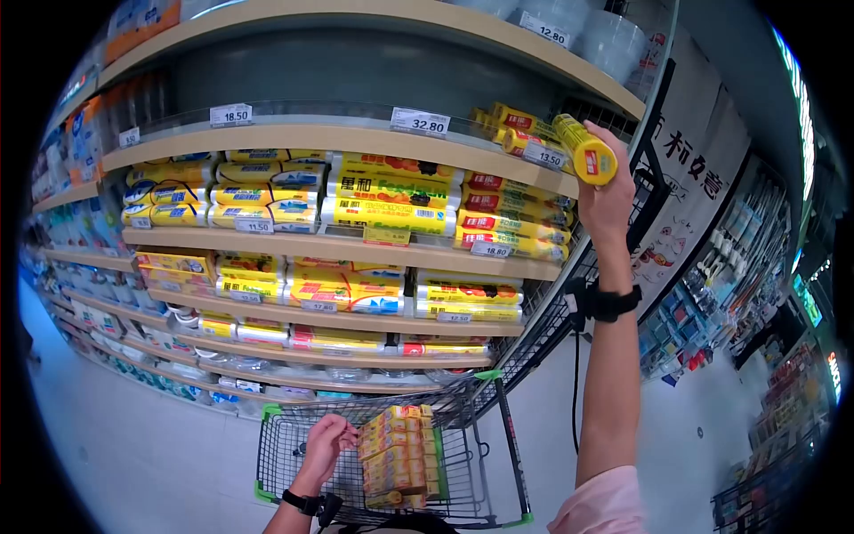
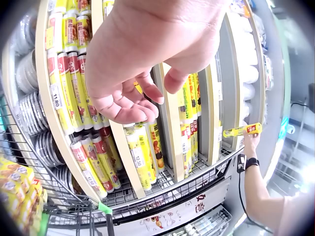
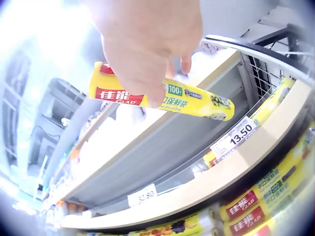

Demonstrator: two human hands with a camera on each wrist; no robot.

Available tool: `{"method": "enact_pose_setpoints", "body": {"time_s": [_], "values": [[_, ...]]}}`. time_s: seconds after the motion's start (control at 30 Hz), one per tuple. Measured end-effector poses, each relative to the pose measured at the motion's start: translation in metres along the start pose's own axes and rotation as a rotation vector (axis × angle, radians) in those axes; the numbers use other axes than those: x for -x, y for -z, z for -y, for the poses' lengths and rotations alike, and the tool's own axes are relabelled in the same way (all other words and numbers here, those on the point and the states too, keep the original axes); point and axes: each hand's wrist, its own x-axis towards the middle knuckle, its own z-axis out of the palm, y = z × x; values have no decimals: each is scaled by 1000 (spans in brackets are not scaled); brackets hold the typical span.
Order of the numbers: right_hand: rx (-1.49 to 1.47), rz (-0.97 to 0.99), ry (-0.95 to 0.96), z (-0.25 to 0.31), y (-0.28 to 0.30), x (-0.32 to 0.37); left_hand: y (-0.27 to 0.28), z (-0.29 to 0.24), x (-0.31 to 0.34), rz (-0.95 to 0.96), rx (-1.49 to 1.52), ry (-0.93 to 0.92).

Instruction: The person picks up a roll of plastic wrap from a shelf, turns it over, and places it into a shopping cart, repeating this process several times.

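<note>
My right hand (image 1: 609, 205) is raised at the right end of an upper shelf (image 1: 356, 141) and grips a yellow roll of food bags (image 3: 199, 102) around its middle. The roll has a red Glad label and is held above the shelf lip, clear of the 13.50 price tag (image 3: 236, 137). Several similar yellow rolls (image 1: 516, 120) lie behind that tag. Low down, my left hand (image 1: 327, 442) hangs over the shopping cart (image 1: 271, 445) with loosely curled fingers and nothing in them. Beside it in the cart are stacked yellow boxes (image 1: 391, 458).
Lower shelves hold rows of yellow and white wrap rolls (image 1: 391, 200). Stacked clear containers (image 1: 614, 44) stand on the top shelf. A black wire rack (image 1: 640, 200) and a printed banner (image 1: 689, 169) border the shelf's right end. Floor (image 1: 151, 436) extends left of the cart.
</note>
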Motion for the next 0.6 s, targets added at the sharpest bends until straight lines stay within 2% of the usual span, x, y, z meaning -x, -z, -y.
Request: {"method": "enact_pose_setpoints", "body": {"time_s": [0.07,0.1,0.17,0.2,0.23,0.37,0.43,0.5,0.6], "values": [[-105,-103,-38,21,0,20,-1,-5,-4,24,13,9],[-277,-165,-124,25,21,45,-12,-4,12,15,-31,-3],[-613,-249,-249,30,30,76,-28,0,13,12,-59,-28],[-622,-261,-279,41,35,90,-33,4,14,20,-60,-32],[-779,-293,-390,45,37,107,-37,5,14,30,-67,-41],[-1003,-314,-565,60,39,173,-56,4,11,73,-85,-131],[-1012,-284,-712,66,37,210,-73,0,10,55,-78,-194],[-1253,-361,-909,84,35,235,-90,-8,10,89,-84,-250],[-1385,-322,-975,95,29,279,-115,-19,11,141,-68,-307]]}}
